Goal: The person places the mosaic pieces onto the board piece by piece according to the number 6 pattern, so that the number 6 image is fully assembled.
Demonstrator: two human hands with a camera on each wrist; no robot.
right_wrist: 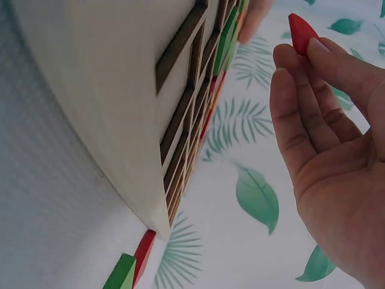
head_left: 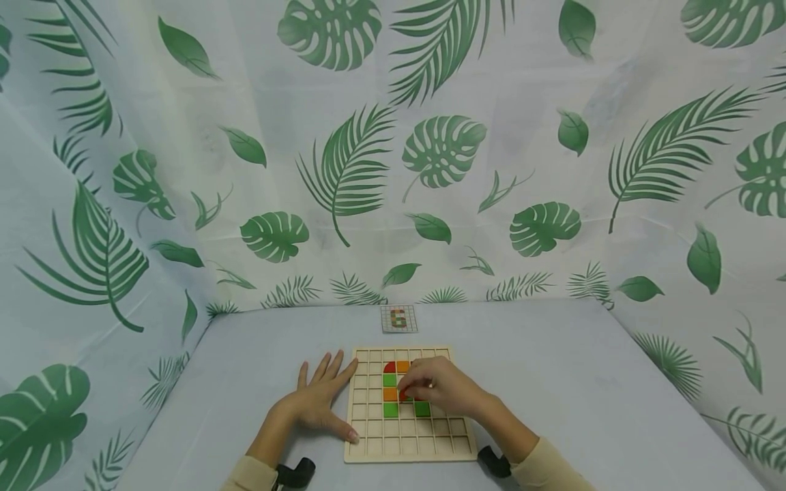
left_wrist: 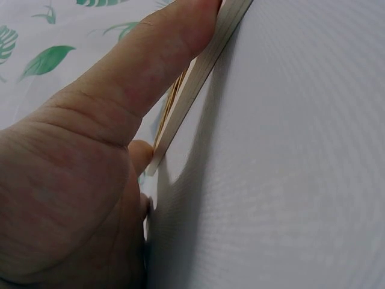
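Note:
A wooden grid board (head_left: pixel 436 447) lies on the table, with coloured tiles in its upper middle cells. These include a rounded red tile (head_left: pixel 389 367), orange tiles (head_left: pixel 389 395) and green tiles (head_left: pixel 390 410). Over the tiles, my right hand (head_left: pixel 445 385) pinches a small red piece (right_wrist: pixel 304 35) with a curved edge between thumb and finger. It hides some of the cells beneath. My left hand (head_left: pixel 316 402) is spread at the board's left side, its thumb and index finger touching the edge, the fingers straight.
Behind the board lies a small card (head_left: pixel 398 318) printed with a coloured grid pattern. Beyond the board's edge, a loose green piece (right_wrist: pixel 120 272) and a red piece (right_wrist: pixel 143 256) rest on the table. A leaf-print curtain (head_left: pixel 368 170) stands at the back and sides.

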